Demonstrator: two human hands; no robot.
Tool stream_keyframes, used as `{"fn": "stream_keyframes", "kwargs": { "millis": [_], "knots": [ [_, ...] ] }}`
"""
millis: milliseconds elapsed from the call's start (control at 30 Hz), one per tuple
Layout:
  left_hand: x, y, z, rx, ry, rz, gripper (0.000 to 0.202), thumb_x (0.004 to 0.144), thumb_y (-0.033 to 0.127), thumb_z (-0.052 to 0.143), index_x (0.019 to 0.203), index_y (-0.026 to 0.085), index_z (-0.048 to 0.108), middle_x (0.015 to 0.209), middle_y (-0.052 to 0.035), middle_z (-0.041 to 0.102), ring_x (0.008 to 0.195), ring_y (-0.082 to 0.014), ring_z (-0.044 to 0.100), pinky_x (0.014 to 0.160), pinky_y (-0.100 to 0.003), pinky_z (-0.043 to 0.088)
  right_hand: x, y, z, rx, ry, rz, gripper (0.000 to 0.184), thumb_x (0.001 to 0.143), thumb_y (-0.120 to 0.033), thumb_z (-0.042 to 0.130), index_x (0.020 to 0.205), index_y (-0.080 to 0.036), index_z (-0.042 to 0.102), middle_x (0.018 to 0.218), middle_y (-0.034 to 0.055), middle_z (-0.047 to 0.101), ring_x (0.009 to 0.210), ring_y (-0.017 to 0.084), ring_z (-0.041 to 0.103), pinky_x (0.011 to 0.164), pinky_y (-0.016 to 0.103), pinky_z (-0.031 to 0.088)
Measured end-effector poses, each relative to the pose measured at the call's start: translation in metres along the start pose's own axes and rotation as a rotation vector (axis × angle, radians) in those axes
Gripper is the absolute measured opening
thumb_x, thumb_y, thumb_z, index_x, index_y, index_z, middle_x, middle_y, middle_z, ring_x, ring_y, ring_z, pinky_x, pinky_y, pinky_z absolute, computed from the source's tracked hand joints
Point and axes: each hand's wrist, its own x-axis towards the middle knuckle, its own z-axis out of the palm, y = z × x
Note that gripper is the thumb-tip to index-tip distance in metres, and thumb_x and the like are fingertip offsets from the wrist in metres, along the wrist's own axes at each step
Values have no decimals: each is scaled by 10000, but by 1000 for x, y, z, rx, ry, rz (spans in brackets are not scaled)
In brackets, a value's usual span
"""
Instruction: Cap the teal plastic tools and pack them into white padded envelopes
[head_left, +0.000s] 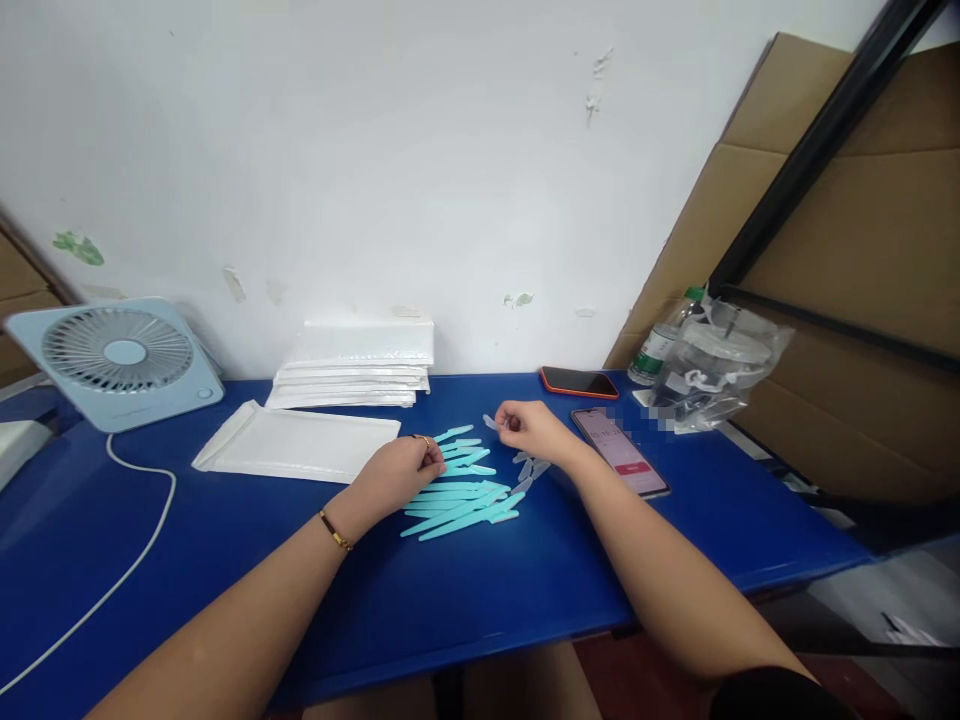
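Observation:
A heap of several thin turquoise plastic sticks (461, 498) lies on the blue table (225, 560). My left hand (401, 472) rests at the heap's left edge, fingers curled and pinching one stick by its end. My right hand (529, 428) hovers just behind the heap, fingers pinched on a small clear plastic cap (491, 422). Several more clear caps (530, 468) lie loose beside the right wrist.
A white padded envelope (296, 443) lies flat to the left, with a stack of them (352, 372) by the wall. A small blue fan (120, 358) and its white cable (131, 560) are far left. Two phones (621, 452) (579, 381), a bottle and a clear bag (712, 372) sit right. Cardboard leans behind.

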Motion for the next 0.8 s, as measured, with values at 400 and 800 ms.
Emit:
{"fn": "stream_keyframes", "kwargs": {
  "millis": [400,800],
  "knots": [
    [-5,3,-13,-99,116,28,176,870,337,366,842,231,504,669,37,549,611,-138,495,570,-246,337,-6,3,-13,531,-101,70,85,680,-193,608,753,-149,614,692,25,665,582,132,643,555,233,501],
    [-2,-8,-16,-77,117,-29,262,839,378,364,854,242,588,775,14,620,715,-174,547,651,-263,387,-6,-5,-8,365,113,-160,48,687,-155,625,716,-154,663,746,41,695,638,136,631,572,232,483]
  ]
}}
